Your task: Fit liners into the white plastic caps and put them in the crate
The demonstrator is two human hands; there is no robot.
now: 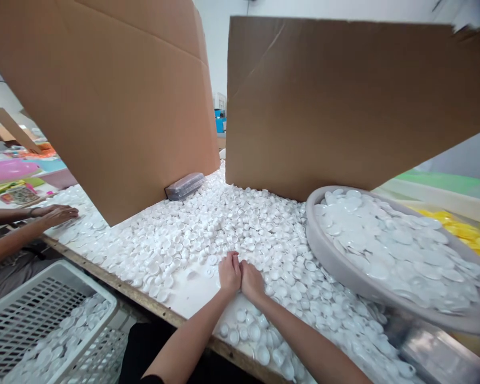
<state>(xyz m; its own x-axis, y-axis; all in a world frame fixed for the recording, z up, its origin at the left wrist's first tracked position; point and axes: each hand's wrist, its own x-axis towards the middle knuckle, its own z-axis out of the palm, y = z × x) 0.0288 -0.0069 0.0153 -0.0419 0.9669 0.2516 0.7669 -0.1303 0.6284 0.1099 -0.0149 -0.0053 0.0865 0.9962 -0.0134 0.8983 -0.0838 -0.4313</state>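
Note:
My left hand (229,274) and my right hand (251,280) meet side by side over the table, their fingers curled in and close together. Whatever they hold, if anything, is hidden behind the fingers. All around them lies a thick spread of small, round, white plastic pieces (192,234), shallow like little dishes or caps. Just left of my left hand, a patch of bare white tabletop (190,288) shows. More of the white pieces lie beneath my forearms, near the table's front edge.
Two tall cardboard sheets (136,101) (324,101) stand across the table. A clear plastic box (184,186) rests against the left one. A grey tub (316,234) of larger white discs is at right, a white basket (64,269) below left. Another person's hands (58,216) work at far left.

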